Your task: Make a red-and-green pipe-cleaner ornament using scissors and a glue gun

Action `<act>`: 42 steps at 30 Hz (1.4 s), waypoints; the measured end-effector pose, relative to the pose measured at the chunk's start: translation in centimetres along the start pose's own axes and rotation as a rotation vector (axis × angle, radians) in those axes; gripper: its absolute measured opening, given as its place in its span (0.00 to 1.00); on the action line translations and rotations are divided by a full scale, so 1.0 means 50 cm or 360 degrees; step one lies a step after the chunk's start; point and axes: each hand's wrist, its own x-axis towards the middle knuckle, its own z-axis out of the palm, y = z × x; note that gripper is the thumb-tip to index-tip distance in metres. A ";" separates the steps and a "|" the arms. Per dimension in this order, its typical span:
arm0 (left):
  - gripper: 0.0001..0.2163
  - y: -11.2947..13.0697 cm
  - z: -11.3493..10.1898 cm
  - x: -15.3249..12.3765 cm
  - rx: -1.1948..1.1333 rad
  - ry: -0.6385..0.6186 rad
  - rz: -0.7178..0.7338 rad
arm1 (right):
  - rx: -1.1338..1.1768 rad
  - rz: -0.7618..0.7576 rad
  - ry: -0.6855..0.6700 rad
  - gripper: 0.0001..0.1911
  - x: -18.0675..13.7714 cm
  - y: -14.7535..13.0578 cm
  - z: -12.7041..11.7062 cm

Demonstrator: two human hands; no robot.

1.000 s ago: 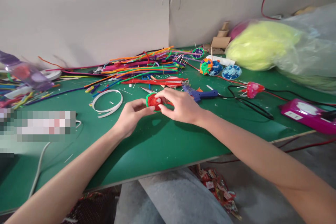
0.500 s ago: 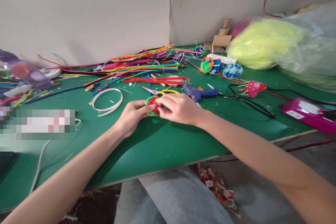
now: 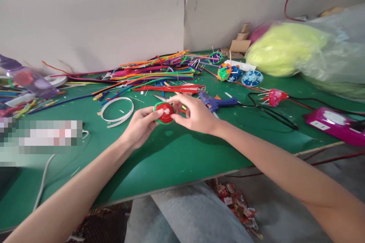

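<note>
A small round red coil with a green rim (image 3: 164,117), apparently wound from pipe cleaners, is held above the table with a whitish spot at its middle. My left hand (image 3: 142,123) pinches it from the left, thumb on its face and fingers behind. From the right, my right hand (image 3: 196,114) has its thumb and forefinger at the disc's right edge, the fingers curled. Just behind the hands lie scissors (image 3: 160,98), partly hidden by my right hand, and a blue glue gun (image 3: 218,102). A loop of white strip (image 3: 131,111) rests left of them.
Bundles of coloured pipe cleaners (image 3: 154,76) spread along the back of the green table (image 3: 171,159). Decorated pieces (image 3: 252,78), a pink cone (image 3: 276,97), a purple power strip (image 3: 333,125) and bagged yellow material (image 3: 288,49) are to the right. A purple bottle (image 3: 31,79) lies left.
My right fingers have moved off the disc's face to its right edge, uncovering the red coil and its whitish spot. The disc has shifted slightly left and tilted toward me.
</note>
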 end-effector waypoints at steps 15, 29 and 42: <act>0.09 -0.005 -0.003 -0.005 0.0005 -0.0097 0.0040 | 0.1019 0.0536 -0.0247 0.16 0.013 -0.008 0.003; 0.08 -0.011 0.000 -0.001 -0.0025 -0.0015 0.0012 | 0.1310 0.0652 -0.0125 0.24 0.016 0.001 0.002; 0.10 -0.010 -0.002 -0.002 0.0026 -0.0049 -0.0087 | 0.1406 0.0738 -0.0139 0.24 0.016 0.005 0.000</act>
